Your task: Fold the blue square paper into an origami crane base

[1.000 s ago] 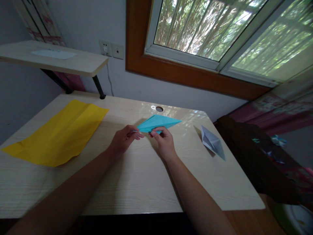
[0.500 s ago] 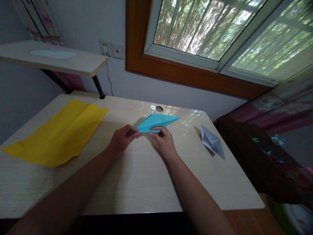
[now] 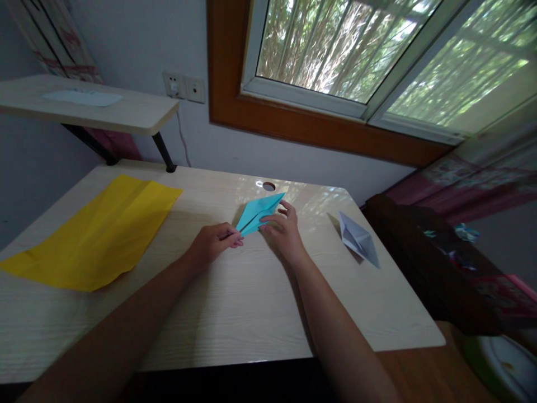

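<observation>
A light-blue folded paper, long and pointed at both ends, is held just above the desk with a slit running along it. My left hand pinches its near-left tip between thumb and fingers. At its right side, my right hand has thumb and forefinger on the near edge, while the other fingers are raised by the far tip. Part of the near edge is hidden behind the right fingers.
A large yellow sheet lies on the left of the pale desk. To the right sits a folded white paper boat. A raised shelf on black legs stands back left, and a cable hole is near the back edge.
The blue paper has turned, its far tip swinging left and away from me. My right fingers have opened and spread along it; the left hand has shifted slightly lower and keeps its pinch.
</observation>
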`<state>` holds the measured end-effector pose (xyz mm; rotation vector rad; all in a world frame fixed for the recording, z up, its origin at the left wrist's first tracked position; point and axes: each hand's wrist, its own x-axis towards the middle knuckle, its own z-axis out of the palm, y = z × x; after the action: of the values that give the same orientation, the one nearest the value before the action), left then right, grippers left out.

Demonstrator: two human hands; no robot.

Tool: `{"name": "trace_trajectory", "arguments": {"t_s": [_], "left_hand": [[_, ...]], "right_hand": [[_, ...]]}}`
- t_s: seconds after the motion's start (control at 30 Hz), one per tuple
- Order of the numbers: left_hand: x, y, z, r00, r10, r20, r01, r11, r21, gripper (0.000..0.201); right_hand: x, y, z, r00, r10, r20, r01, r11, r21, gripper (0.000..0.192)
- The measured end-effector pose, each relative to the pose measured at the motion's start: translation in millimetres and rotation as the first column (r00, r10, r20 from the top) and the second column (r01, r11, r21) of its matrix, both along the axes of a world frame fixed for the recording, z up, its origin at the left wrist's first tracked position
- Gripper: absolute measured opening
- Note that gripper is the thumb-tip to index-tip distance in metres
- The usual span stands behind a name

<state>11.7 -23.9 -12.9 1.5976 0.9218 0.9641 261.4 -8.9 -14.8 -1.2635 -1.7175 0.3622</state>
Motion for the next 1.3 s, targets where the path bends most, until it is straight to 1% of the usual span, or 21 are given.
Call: {"name": "trace_trajectory", "arguments": {"t_s": [0.07,0.17,0.23,0.3,0.37,0.43,0.5,0.57,0.63,0.7,0.77,0.83,0.93,1.0,1.07,1.1,1.2,1.27,1.3], "left_hand": [[0.4,1.0,-0.9,1.0,-0.02,-0.004,0.019,0.999,-0.026,0.024],[0.1,2.3,-2.2,0.999,-0.045,-0.001,0.045,0.996,-0.075,0.027],[-0.8,2.4,-2.3,0.996,-0.084,-0.024,0.082,0.992,-0.093,0.027],[-2.2,1.9,-0.8,0.992,-0.118,-0.052,0.112,0.989,-0.097,0.026],[-4.2,1.0,2.2,0.991,-0.124,-0.054,0.118,0.987,-0.106,0.026],[-6.4,0.5,6.1,0.992,-0.119,-0.044,0.113,0.986,-0.125,0.027],[-8.6,1.1,9.7,0.989,-0.139,-0.051,0.131,0.98,-0.149,0.028],[-10.4,2.5,12.5,0.979,-0.192,-0.069,0.177,0.968,-0.179,0.028],[-12.3,3.9,14.9,0.967,-0.245,-0.076,0.223,0.95,-0.218,0.027],[-15.1,3.9,18.4,0.959,-0.276,-0.067,0.251,0.933,-0.256,0.026],[-19.3,1.5,23.7,0.959,-0.278,-0.052,0.253,0.926,-0.279,0.025],[-23.8,-2.8,30.2,0.965,-0.26,-0.034,0.24,0.927,-0.287,0.024],[-27.9,-9.7,36.2,0.969,-0.238,0.069,0.247,0.903,-0.351,0.027],[-28.2,-12.5,34.8,0.959,-0.261,0.11,0.283,0.873,-0.398,0.029],[-27.8,-13.5,30.0,0.954,-0.281,0.101,0.296,0.845,-0.445,0.032],[-27.9,-13.5,27.3,0.958,-0.275,0.08,0.28,0.839,-0.467,0.033],[-30.5,-13.0,22.4,0.972,-0.229,0.053,0.223,0.83,-0.512,0.035],[-33.9,-12.5,22.3,0.98,-0.191,0.052,0.189,0.825,-0.532,0.037],[-35.6,-12.2,22.8,0.984,-0.173,0.048,0.172,0.826,-0.537,0.038]], "right_hand": [[1.7,-1.0,1.1,0.992,-0.039,0.122,0.033,0.998,0.045,0.015],[1.5,-4.9,6.9,0.969,-0.064,0.237,0.04,0.994,0.105,0.015],[1.0,-8.0,12.1,0.955,-0.076,0.288,0.036,0.989,0.14,0.016],[1.4,-10.8,16.6,0.94,-0.104,0.324,0.051,0.984,0.169,0.023],[3.5,-13.2,19.3,0.93,-0.136,0.341,0.074,0.979,0.189,0.033],[6.2,-15.5,20.1,0.925,-0.135,0.356,0.065,0.978,0.201,0.037],[7.5,-18.5,19.9,0.916,-0.086,0.392,0.005,0.979,0.203,0.031],[6.0,-22.2,20.1,0.897,-0.007,0.442,-0.091,0.976,0.199,0.02],[1.7,-26.4,21.6,0.87,0.075,0.487,-0.191,0.963,0.192,0.012],[-3.2,-30.6,25.3,0.844,0.139,0.517,-0.268,0.946,0.184,0.009],[-6.5,-34.0,31.6,0.839,0.16,0.519,-0.298,0.934,0.194,0.008],[-7.3,-36.4,40.4,0.856,0.149,0.496,-0.302,0.921,0.245,0.007],[-5.6,-37.5,55.9,0.861,0.171,0.48,-0.331,0.904,0.272,0.008],[-5.1,-35.7,64.1,0.849,0.2,0.488,-0.354,0.902,0.246,0.009],[-6.3,-32.0,67.3,0.806,0.276,0.523,-0.408,0.899,0.156,0.011],[-7.6,-29.7,66.6,0.782,0.313,0.539,-0.437,0.892,0.116,0.013],[-12.4,-23.1,57.0,0.72,0.396,0.57,-0.483,0.876,0.002,0.013],[-14.6,-20.5,48.0,0.708,0.408,0.576,-0.487,0.873,-0.019,0.015],[-15.0,-19.7,43.8,0.721,0.4,0.567,-0.478,0.878,-0.011,0.016]]}}
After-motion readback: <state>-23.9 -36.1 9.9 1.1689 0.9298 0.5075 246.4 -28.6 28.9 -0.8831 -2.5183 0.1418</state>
